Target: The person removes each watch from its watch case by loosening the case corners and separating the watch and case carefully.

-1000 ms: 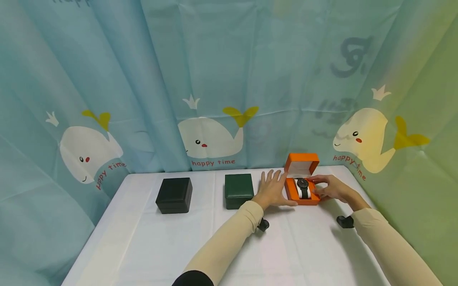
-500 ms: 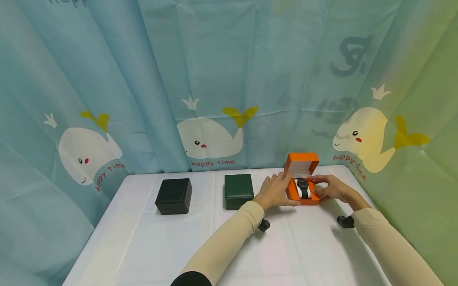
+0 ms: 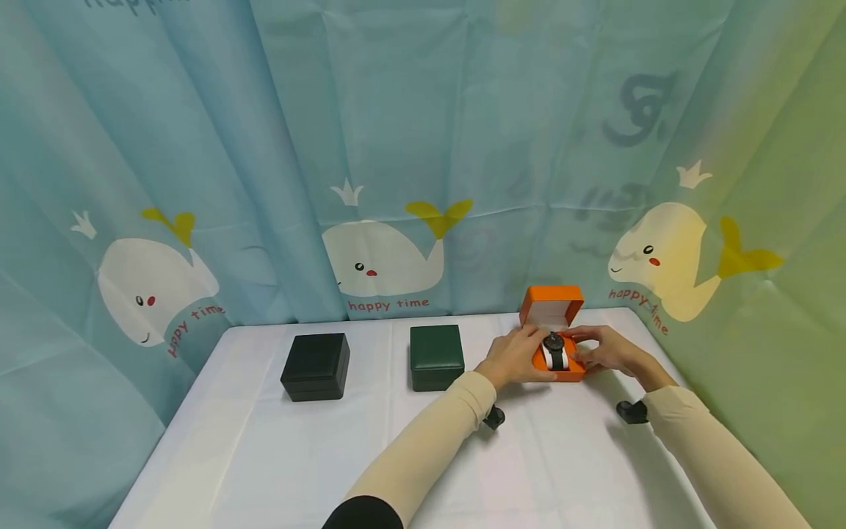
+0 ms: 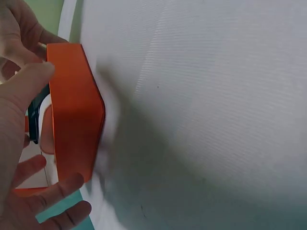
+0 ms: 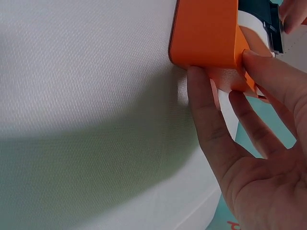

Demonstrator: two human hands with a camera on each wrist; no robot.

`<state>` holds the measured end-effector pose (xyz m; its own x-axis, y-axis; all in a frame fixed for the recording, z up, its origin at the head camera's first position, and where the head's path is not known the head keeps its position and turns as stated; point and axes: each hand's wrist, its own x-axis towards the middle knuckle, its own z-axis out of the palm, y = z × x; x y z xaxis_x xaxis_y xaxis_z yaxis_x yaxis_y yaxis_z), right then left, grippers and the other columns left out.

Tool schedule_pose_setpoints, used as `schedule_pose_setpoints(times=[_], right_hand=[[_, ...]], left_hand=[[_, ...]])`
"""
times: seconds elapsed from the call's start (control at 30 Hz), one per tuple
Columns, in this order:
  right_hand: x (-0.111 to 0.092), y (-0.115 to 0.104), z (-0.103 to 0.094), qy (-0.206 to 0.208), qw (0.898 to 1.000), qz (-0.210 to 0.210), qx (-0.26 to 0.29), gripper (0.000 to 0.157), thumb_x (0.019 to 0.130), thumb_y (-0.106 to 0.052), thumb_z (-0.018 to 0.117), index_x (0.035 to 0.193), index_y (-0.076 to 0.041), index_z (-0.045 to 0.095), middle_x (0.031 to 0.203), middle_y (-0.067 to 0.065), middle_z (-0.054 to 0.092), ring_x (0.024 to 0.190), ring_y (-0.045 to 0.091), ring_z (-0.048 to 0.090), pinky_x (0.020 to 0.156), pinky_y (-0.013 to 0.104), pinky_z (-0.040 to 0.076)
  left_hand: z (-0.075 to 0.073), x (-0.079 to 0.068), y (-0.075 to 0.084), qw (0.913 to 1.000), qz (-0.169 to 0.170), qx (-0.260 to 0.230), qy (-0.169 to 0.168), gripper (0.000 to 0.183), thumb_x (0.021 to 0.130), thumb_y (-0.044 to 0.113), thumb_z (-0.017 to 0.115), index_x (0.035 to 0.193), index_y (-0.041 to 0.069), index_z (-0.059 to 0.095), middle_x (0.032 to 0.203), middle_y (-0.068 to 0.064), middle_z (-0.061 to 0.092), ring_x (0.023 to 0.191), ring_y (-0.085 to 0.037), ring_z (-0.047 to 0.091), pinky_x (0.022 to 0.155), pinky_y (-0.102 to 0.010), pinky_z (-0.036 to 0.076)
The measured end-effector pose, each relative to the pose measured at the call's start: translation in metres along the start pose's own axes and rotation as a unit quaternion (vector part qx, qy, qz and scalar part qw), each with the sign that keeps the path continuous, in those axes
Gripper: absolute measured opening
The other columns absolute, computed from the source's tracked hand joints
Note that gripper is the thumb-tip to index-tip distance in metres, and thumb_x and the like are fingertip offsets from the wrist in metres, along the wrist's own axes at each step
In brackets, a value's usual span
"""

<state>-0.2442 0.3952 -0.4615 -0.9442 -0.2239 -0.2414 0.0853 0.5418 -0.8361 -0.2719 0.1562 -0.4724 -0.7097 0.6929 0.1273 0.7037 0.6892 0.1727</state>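
Left hand now meets the orange box at the head frame's lower right, thumb touching, fingers loosely spread; right hand (unmoved) pinches the other side, so both probably steady it, watch inside

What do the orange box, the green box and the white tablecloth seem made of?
Orange box: perhaps coated paper or leatherette, smooth and satin; its flat side has a soft, even sheen.
Green box: possibly leatherette, slightly glossy; light catches its front edge.
White tablecloth: probably fabric, matte; wrist views show fine ribbing.
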Motion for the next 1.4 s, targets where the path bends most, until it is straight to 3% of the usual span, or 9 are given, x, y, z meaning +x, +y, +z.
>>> schedule_pose_setpoints(times=[0.4,0.6,0.97,1.17,1.4], right_hand=[[0.001,0.0,0.001,0.002,1.0,-0.002,-0.003,0.062,0.094,0.001,0.071,0.149,0.008,0.045,0.144,0.042,0.042,0.086,0.027,0.07,0.077,0.044,0.061],[0.002,0.0,0.002,-0.001,1.0,0.008,-0.002,0.063,0.094,0.0,0.071,0.15,0.007,0.044,0.145,0.042,0.04,0.089,0.028,0.07,0.079,0.046,0.061],[0.003,0.001,0.003,0.003,1.0,-0.002,0.01,0.061,0.095,0.0,0.07,0.149,0.008,0.044,0.146,0.043,0.038,0.086,0.026,0.068,0.078,0.046,0.061],[0.002,0.002,0.003,0.006,1.0,-0.001,0.006,0.061,0.094,0.0,0.071,0.149,0.008,0.045,0.145,0.043,0.039,0.084,0.025,0.068,0.077,0.046,0.061],[0.001,0.003,0.001,0.007,1.0,0.001,0.001,0.061,0.095,0.0,0.071,0.149,0.007,0.045,0.145,0.043,0.039,0.086,0.025,0.068,0.078,0.046,0.061]], left_hand=[[0.0,0.01,-0.001,0.9994,-0.011,-0.032,-0.013,0.066,0.092,0.062,0.068,0.148,0.032,0.053,0.142,0.008,0.059,0.115,-0.01,0.06,0.088,-0.033,0.054],[0.001,0.014,-0.003,0.9987,-0.024,-0.038,-0.023,0.064,0.09,0.054,0.075,0.147,0.032,0.054,0.138,0.01,0.061,0.112,-0.009,0.059,0.09,-0.032,0.053],[0.002,0.019,0.003,0.9949,-0.056,-0.084,0.007,0.065,0.082,0.044,0.087,0.139,0.029,0.06,0.132,0.012,0.064,0.11,-0.009,0.06,0.089,-0.029,0.052],[0.004,0.02,0.006,0.9918,-0.073,-0.104,0.015,0.063,0.08,0.04,0.089,0.136,0.031,0.063,0.121,0.012,0.068,0.1,-0.011,0.059,0.085,-0.029,0.05],[0.008,0.021,0.008,0.9904,-0.088,-0.105,0.02,0.062,0.079,0.042,0.089,0.134,0.035,0.063,0.119,0.014,0.067,0.102,-0.012,0.058,0.086,-0.03,0.045]])
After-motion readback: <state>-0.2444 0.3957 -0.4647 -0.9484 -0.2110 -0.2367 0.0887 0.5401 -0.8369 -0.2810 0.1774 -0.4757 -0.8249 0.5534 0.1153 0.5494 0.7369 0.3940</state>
